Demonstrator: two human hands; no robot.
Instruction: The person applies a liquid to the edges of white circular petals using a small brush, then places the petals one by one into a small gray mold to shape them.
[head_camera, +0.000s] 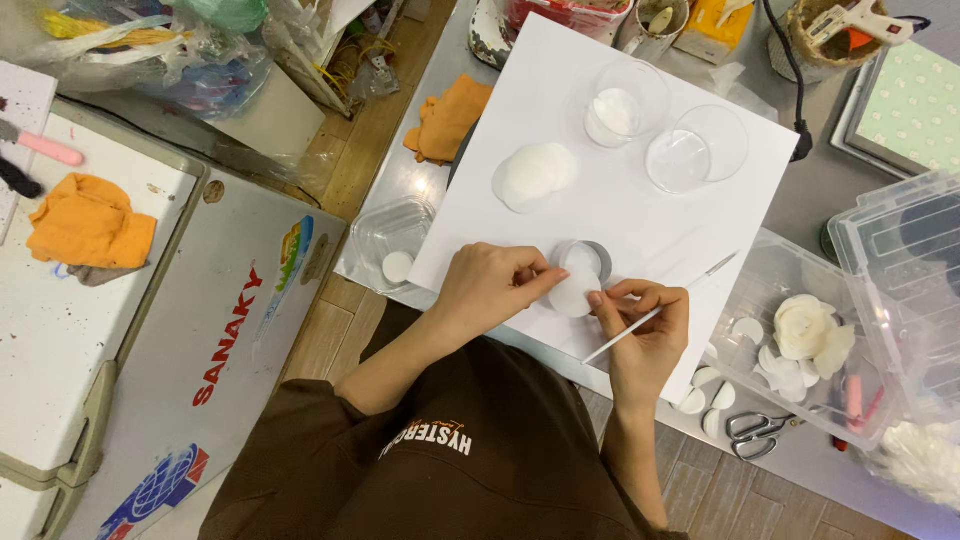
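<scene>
My left hand (492, 285) and my right hand (648, 335) meet over a white sheet of paper (640, 210) and together pinch a thin white round disc (572, 295). Just behind the disc stands a small grey metal ring cutter (590, 254). A thin white stick tool (662, 306) also lies between the fingers of my right hand, slanting up to the right. Farther up the sheet rest a pile of white discs (535, 172) and two clear glass cups (625, 103) (697, 148).
A clear dish (390, 240) with a white disc sits left of the sheet. A clear tray (790, 340) at right holds a white petal flower (810, 330), loose petals and scissors (755, 432). Orange cloths (447, 118) (90, 228), a white chest (150, 330) and plastic boxes (900, 270) surround the table.
</scene>
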